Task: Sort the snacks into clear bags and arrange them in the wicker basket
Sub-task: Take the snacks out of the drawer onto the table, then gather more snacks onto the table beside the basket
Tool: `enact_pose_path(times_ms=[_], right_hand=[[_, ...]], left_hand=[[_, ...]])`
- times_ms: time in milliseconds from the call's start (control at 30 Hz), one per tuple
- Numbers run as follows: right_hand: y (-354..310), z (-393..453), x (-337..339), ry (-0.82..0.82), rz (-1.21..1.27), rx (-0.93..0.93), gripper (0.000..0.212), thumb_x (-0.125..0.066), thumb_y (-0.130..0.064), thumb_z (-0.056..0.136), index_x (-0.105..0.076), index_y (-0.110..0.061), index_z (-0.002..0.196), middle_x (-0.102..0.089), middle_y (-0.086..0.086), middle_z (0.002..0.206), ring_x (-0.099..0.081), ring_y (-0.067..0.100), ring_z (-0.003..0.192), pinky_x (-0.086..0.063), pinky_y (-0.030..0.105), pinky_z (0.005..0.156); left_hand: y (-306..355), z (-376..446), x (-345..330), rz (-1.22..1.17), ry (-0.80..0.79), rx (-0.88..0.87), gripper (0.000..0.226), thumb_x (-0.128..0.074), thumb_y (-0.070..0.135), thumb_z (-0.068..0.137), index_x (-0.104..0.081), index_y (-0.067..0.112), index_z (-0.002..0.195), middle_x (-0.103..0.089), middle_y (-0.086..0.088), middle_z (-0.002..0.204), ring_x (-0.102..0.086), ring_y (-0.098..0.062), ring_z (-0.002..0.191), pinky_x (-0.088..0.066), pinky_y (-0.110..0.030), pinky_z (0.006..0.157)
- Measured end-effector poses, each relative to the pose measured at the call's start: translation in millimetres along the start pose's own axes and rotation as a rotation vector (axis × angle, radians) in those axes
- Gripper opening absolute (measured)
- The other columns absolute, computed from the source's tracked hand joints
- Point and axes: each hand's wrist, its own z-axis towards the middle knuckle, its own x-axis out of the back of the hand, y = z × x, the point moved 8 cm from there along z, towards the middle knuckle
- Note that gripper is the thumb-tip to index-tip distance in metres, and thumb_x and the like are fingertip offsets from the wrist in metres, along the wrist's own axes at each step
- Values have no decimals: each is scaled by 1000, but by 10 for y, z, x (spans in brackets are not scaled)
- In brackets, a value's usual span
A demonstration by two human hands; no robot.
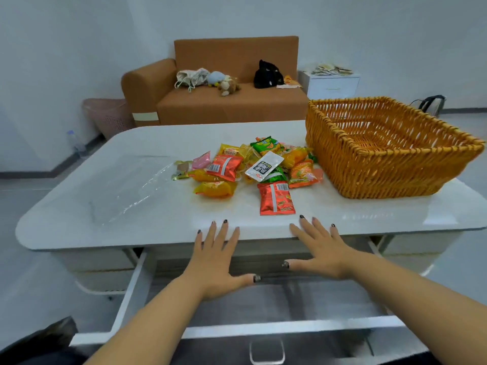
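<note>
Over the open drawer (237, 306), my left hand (214, 262) and right hand (320, 248) reach flat, fingers spread, holding nothing. Snacks (247, 169) lie mid-table between clear bags (137, 185) and wicker basket (382, 146).

Drawer handle (267, 353): cut by bottom edge. Snack pile (250, 169): lower packets hidden, print illegible. Clear bags (131, 191): outlines indistinct

- bright, even, cool indoor light; shadows are faint and soft.
- pale glare streaks on the glossy table (79, 206), strongest near its right edge.
- wide-angle bending curves the table rim and tilts the walls at the edges.
- the drawer (263, 306) at the bottom looks smeared; the sofa (232, 101) is slightly soft.
</note>
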Motion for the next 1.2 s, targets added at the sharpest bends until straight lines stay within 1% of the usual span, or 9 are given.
enact_pose_path(times_ms=[167, 367, 567, 733, 833, 933, 1033, 1133, 1200], right_hand=[[-106, -354, -205, -118, -184, 18, 138, -52, -95, 45, 27, -41, 144, 44, -5, 146, 37, 28, 138, 17, 68, 104], [-155, -385, -166, -100, -226, -7, 144, -63, -89, 44, 27, -39, 145, 36, 3, 154, 29, 33, 142, 16, 71, 103], [-177, -365, -172, -91, -174, -22, 144, -67, -86, 45, 25, -41, 146, 34, 5, 155, 29, 36, 141, 15, 73, 102], [-222, -318, -24, 0, -256, 6, 137, -63, -86, 51, 22, -40, 147, 7, 11, 161, 5, 39, 147, 7, 74, 106], [-224, -269, 104, 124, -307, 27, 126, -57, -87, 58, 11, -34, 151, -16, 6, 157, -20, 37, 142, -3, 73, 108], [-222, -204, 179, 187, -289, 23, 108, -54, -82, 68, -13, -27, 152, -28, 7, 147, -29, 33, 134, -15, 65, 111], [-249, -129, 194, 275, -185, 49, 86, -54, -73, 76, -35, -21, 142, -33, 7, 137, -32, 29, 127, -24, 57, 112], [-276, -25, 189, 398, -195, 54, 69, -54, -65, 82, -46, -15, 130, -40, 9, 133, -39, 31, 120, -33, 53, 106], [-298, 48, 213, 504, -256, 65, 60, -63, -59, 80, -57, -10, 115, -53, 13, 118, -50, 35, 103, -48, 51, 88]], left_hand=[[52, -394, -62, 29, -149, -19, 150, -59, 93, 48, 31, 27, 148, 41, 7, 152, 39, -21, 140, 15, -63, 113], [78, -373, -6, 69, -165, 20, 156, -65, 91, 42, 37, 32, 143, 31, 4, 158, 28, -24, 146, 11, -65, 114], [170, -374, -95, 37, -310, 34, 159, -80, 77, 42, 42, 41, 137, 49, -3, 148, 46, -33, 133, 15, -65, 111], [139, -284, 58, 67, -123, 22, 155, -76, 81, 42, 38, 43, 140, 11, -8, 161, 12, -33, 148, -4, -58, 116], [72, -226, 184, 87, 45, 37, 148, -69, 86, 46, 21, 33, 151, -21, -3, 144, -19, -23, 137, -16, -45, 110], [-42, -213, 206, -11, 163, 83, 126, -66, 84, 56, -9, 30, 155, -22, 2, 151, -17, -18, 142, -10, -41, 114], [-57, -129, 200, -90, 223, 74, 108, -67, 74, 68, -21, 27, 153, -13, 7, 163, 0, -13, 151, 1, -44, 121], [-43, 33, 209, -83, 291, 80, 96, -66, 66, 77, -26, 24, 153, -23, 7, 161, -11, -14, 150, -6, -44, 122], [-54, 112, 202, 8, 375, 83, 83, -63, 63, 80, -33, 31, 150, -30, 4, 158, -26, -22, 146, -17, -48, 119]])
